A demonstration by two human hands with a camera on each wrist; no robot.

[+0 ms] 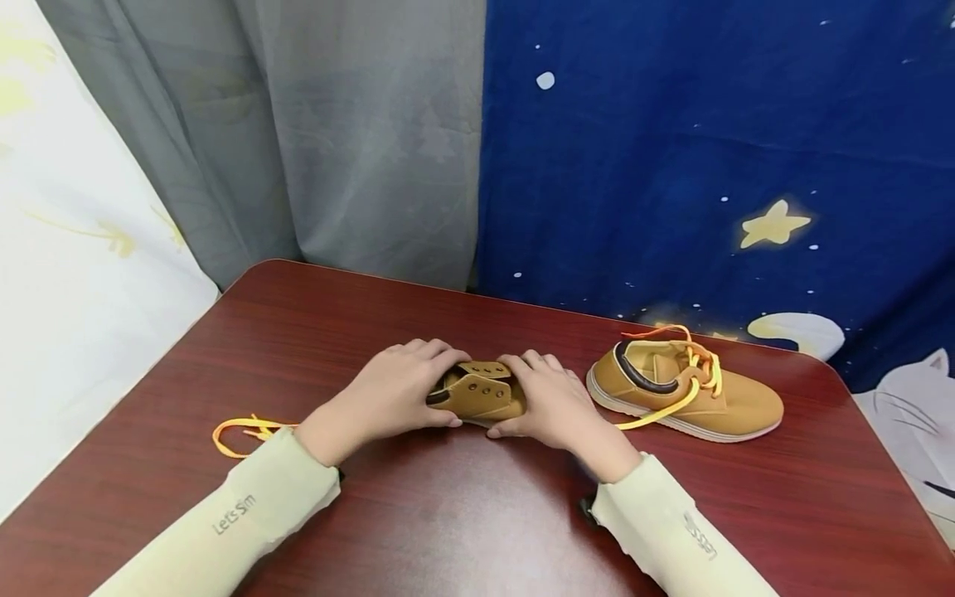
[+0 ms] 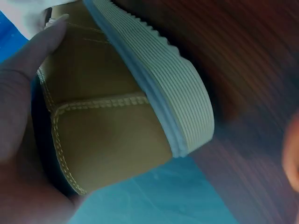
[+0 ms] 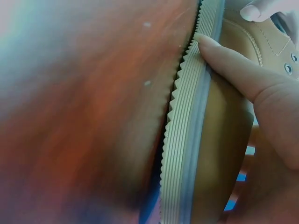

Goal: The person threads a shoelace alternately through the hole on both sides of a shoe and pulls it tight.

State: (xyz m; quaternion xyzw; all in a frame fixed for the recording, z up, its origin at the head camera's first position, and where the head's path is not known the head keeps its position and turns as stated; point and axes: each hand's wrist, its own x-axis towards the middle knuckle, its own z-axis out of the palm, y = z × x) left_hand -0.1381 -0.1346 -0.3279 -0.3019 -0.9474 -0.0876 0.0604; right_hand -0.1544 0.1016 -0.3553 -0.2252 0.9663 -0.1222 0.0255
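Observation:
A tan shoe (image 1: 485, 400) with bare eyelets and no lace in them sits on the table between both hands, its heel to the left and toe to the right. My left hand (image 1: 403, 385) grips it at the heel end, thumb along the near side by the dark collar (image 2: 44, 140). The toe end is held by my right hand (image 1: 552, 402); its thumb (image 3: 233, 63) lies against the ribbed pale sole (image 3: 180, 126), with the fingers over the far side. Both hands cover much of the shoe in the head view.
A second tan shoe (image 1: 734, 406) stands at the right, toe to the right, with a yellow-orange lace (image 1: 675, 405) partly threaded and trailing. A loose yellow-orange lace (image 1: 227, 424) lies by the left forearm. Curtains (image 1: 388, 124) hang behind the dark red table (image 1: 448, 531).

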